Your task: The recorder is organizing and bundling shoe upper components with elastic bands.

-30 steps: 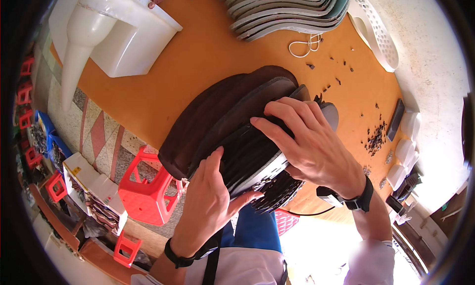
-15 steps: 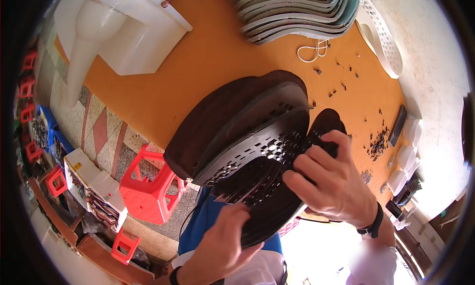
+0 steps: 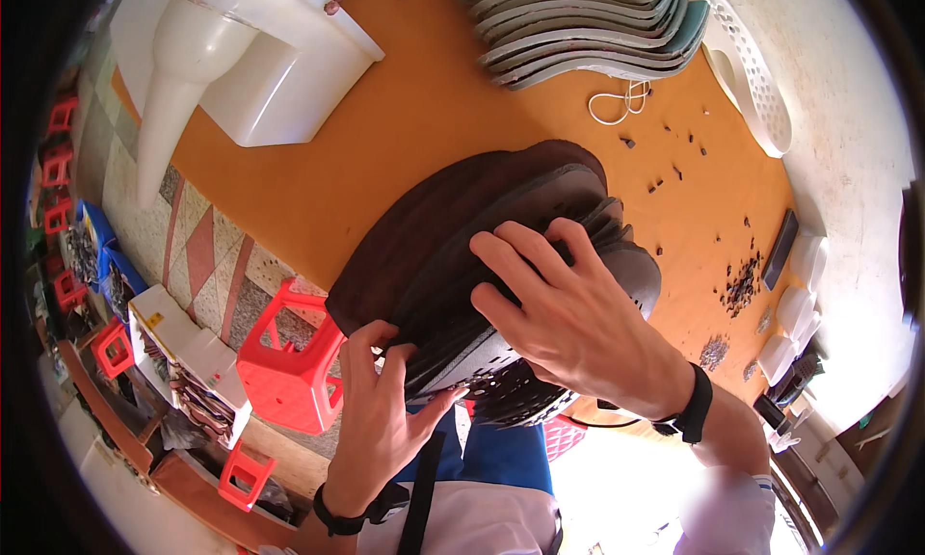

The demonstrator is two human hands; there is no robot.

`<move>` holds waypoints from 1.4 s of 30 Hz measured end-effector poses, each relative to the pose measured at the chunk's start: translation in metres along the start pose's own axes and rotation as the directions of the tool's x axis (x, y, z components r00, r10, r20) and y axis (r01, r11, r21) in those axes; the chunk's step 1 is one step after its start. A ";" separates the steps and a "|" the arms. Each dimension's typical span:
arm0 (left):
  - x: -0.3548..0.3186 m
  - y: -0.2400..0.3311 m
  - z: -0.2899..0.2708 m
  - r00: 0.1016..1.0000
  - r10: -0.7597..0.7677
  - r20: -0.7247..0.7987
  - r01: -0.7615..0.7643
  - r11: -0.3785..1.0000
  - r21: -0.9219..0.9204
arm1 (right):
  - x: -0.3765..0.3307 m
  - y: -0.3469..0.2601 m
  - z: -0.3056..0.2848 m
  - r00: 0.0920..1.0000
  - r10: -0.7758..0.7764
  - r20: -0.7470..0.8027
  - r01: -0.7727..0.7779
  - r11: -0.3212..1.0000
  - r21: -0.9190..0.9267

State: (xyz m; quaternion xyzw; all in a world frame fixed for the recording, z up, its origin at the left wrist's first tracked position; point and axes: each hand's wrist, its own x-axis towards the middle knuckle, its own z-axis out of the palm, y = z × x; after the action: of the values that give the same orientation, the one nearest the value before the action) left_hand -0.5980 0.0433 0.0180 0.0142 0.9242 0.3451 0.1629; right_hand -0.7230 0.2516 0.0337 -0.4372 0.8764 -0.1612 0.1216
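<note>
A thick bundle of black sole-shaped pieces, which look like insoles (image 3: 462,208), sits at the near edge of the table, its layers fanned. Rows of small punched holes show along the lower layers. My left hand (image 3: 381,410) grips the bundle's left end, fingers bent over the layers and thumb below. Over the right part, my right hand (image 3: 588,314) curls its fingers onto the upper layers, with its thumb side toward the middle. My right hand hides much of the perforated area. Both wrists wear black bands.
On the orange table (image 3: 424,102) stands a stack of curved grey soles (image 3: 588,35). A white cord (image 3: 617,102) and small black scraps (image 3: 740,285) lie nearby. A perforated white sole-shaped piece (image 3: 756,83) leans by the wall. White bin (image 3: 289,83) stands far left; red stool (image 3: 289,372) below.
My right hand has moved left from the bundle's right end onto its upper layers. My left hand has shifted up and left to the left end. The opened, perforated layers have folded together.
</note>
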 end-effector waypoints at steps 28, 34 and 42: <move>0.054 0.102 -0.016 0.861 -0.134 0.491 0.237 0.959 -0.155 | -0.110 -0.005 0.074 0.455 0.852 -0.258 -0.509 0.487 0.710; 0.042 0.151 -0.007 0.843 -0.096 0.529 0.144 0.988 -0.051 | -0.113 0.026 0.074 0.627 0.677 -0.385 -0.189 0.612 0.768; 0.062 0.113 0.015 0.836 -0.128 0.534 0.489 0.616 -0.618 | -0.109 0.018 0.079 0.594 0.728 -0.344 -0.239 0.567 0.788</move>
State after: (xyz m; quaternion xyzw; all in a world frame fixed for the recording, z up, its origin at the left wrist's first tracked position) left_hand -0.6617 0.1474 0.0624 -0.1388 0.6320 0.6385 0.4167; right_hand -0.6441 0.3353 -0.0379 0.0004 0.8290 -0.5593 0.0057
